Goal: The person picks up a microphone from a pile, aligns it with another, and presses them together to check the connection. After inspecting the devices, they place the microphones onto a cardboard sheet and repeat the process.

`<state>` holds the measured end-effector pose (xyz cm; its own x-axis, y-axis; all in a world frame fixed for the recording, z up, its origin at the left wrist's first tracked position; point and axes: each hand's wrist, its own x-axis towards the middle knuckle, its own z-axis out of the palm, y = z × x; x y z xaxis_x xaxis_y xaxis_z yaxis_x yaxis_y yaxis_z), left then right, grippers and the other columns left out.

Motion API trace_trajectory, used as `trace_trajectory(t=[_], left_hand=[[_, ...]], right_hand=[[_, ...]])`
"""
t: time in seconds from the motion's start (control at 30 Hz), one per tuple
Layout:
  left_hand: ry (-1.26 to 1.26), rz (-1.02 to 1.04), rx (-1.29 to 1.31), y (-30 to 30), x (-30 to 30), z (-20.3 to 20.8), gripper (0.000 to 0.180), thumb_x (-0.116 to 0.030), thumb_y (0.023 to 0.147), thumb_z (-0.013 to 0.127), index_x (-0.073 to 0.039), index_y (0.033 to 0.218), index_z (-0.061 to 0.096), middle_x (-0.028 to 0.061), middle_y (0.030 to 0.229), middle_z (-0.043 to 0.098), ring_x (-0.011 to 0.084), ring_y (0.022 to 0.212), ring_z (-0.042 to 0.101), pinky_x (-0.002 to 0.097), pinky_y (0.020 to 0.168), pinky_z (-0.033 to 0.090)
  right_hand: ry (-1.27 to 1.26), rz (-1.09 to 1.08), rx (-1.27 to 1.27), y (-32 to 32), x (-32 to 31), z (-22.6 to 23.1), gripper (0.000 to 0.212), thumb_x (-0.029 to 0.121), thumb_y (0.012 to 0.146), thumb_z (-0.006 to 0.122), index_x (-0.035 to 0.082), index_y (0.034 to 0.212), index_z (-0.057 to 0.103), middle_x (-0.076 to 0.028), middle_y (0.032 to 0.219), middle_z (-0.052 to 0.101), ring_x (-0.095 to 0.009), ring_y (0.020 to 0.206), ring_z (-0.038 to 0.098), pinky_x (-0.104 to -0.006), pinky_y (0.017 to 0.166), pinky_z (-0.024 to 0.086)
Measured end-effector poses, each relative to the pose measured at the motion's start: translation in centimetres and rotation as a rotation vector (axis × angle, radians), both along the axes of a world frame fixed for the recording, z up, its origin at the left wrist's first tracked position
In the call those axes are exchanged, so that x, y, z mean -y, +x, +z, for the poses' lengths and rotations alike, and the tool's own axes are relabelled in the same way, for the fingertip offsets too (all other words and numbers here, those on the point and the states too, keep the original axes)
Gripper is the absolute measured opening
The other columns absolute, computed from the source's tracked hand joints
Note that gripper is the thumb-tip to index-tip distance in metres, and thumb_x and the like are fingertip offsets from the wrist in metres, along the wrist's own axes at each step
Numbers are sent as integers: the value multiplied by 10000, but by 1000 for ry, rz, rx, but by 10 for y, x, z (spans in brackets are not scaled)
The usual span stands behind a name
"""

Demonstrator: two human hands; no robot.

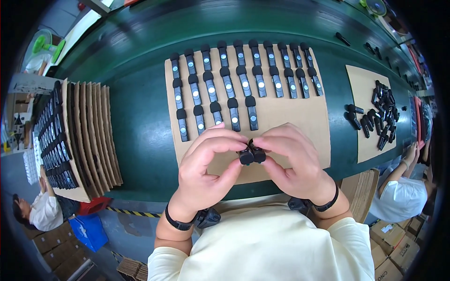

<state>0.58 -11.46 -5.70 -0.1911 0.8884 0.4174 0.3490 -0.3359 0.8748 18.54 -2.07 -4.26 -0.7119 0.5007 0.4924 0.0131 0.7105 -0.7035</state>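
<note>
Close to my body, over a cardboard sheet [300,122], both my hands are raised with the fingertips brought together. My left hand [206,161] pinches a small black clip-on microphone [246,158] between thumb and fingers. My right hand [293,154] pinches a second black microphone [259,155] right beside it. Their dark ends point toward me, and the fingers cover much of both bodies. On the sheet lie rows of similar microphones [229,84] with black foam tips and round pale spots. The lowest row covers only the left part, ending at one microphone [252,114] beyond my fingertips.
At left stand upright cardboard sheets [96,136], the outermost carrying rows of microphones. Another cardboard sheet [363,89] at right bears a loose pile of black microphones [385,110]. Co-workers sit at both sides of the green table [136,93]. A blue bag [89,232] is at lower left.
</note>
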Motion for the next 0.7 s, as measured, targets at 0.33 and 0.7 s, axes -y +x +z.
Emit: trace_trajectory(t=[0.33,0.7], left_hand=[[16,35,-329,13,-25,3,276,39,729,708,-21,993,653,92,963,699,265,896,669,449,932,498],[52,-7,-985,53,-34,-20,168,-115,742,610,-43,892,629,141,1069,627,274,1031,594,454,998,441]], right_hand=[[-148,-82,181,40,-29,-9,378,-101,729,688,12,1082,610,-151,988,658,-301,872,657,-370,769,538],[402,31,376,62,-52,-31,312,-15,711,729,32,991,601,-123,1079,627,-322,938,641,-393,807,534]])
